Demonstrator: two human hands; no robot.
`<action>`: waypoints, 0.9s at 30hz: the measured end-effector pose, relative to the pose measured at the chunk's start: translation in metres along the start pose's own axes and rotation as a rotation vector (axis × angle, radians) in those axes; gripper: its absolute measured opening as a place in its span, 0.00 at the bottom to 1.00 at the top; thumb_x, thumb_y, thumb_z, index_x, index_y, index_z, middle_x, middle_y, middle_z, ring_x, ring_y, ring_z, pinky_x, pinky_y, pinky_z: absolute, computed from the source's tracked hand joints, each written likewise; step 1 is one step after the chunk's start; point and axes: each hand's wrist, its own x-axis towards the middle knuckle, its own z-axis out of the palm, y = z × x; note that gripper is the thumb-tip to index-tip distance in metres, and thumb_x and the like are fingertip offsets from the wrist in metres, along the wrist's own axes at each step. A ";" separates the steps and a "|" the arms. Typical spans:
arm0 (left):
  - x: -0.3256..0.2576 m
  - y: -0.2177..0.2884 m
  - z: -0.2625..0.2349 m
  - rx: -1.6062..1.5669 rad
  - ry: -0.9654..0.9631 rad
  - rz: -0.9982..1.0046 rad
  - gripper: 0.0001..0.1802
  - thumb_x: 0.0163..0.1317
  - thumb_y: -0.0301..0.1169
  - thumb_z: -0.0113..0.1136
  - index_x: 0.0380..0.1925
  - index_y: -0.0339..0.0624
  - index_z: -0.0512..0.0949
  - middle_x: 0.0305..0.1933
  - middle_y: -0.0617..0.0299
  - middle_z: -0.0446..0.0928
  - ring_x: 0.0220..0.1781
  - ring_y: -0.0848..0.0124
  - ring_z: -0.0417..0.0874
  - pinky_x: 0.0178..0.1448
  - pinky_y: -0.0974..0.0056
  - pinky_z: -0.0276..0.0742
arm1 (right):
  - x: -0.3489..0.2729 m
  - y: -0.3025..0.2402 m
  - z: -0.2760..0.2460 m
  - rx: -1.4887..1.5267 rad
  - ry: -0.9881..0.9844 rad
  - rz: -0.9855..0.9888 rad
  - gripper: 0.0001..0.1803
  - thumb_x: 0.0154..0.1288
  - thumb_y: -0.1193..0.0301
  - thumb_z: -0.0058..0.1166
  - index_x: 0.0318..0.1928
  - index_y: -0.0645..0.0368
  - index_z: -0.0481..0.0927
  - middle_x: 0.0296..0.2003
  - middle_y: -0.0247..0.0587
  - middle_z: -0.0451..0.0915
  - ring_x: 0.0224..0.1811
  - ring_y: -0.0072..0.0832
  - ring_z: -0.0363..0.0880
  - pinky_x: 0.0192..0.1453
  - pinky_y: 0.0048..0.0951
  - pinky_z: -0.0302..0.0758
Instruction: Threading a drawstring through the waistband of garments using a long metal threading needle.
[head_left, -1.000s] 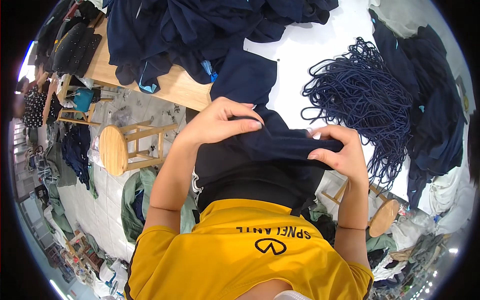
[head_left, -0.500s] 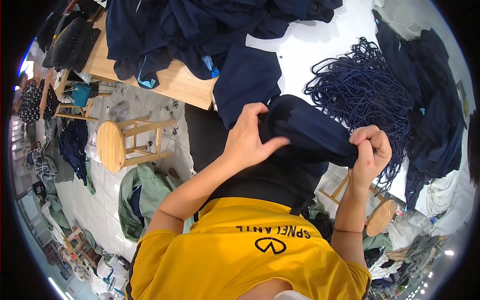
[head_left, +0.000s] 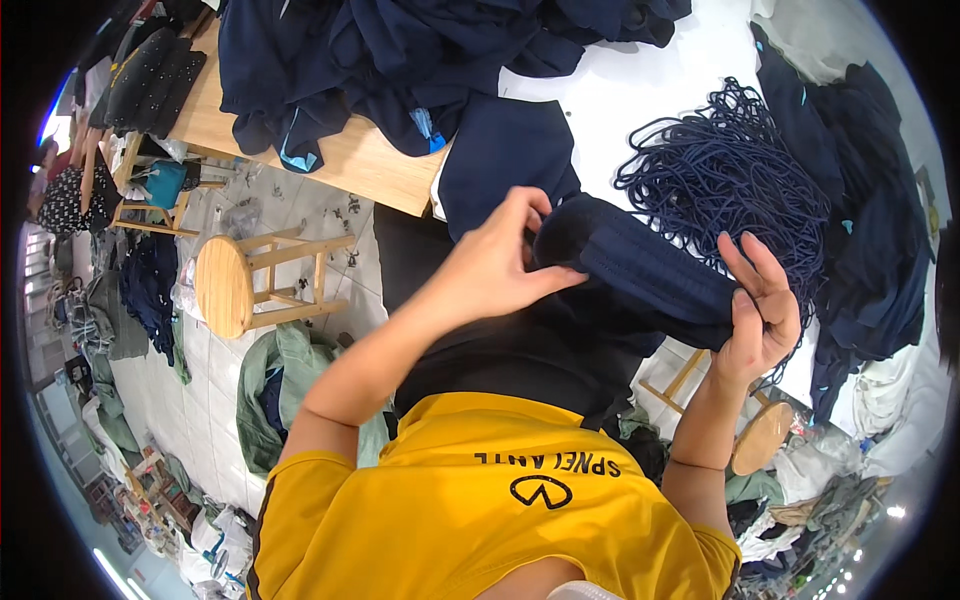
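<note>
Left hand (head_left: 500,275) pinches the waistband (head_left: 640,275), right hand (head_left: 762,315) clamps its right end, held over my lap. Cord pile (head_left: 725,175) lies far right; none threaded as far as I can see.

Garment workshop: navy clothing piles (head_left: 400,60), drawstring cords (head_left: 720,170), worktable (head_left: 340,165).

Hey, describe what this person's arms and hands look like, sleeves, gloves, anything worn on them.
Both forearms are bare. The left hand and right hand wear no gloves, and no rings, watch or bracelet show. Short yellow T-shirt sleeves end above the elbows; the yellow shirt carries dark printed lettering and an oval emblem on the chest.
</note>
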 end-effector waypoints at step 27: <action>-0.006 0.019 -0.075 -0.264 -0.243 0.051 0.20 0.50 0.30 0.69 0.44 0.35 0.80 0.41 0.59 0.81 0.45 0.72 0.80 0.54 0.70 0.73 | 0.012 -0.011 0.015 0.109 -0.169 0.437 0.13 0.46 0.87 0.47 0.19 0.61 0.57 0.41 0.49 0.77 0.37 0.30 0.79 0.45 0.27 0.75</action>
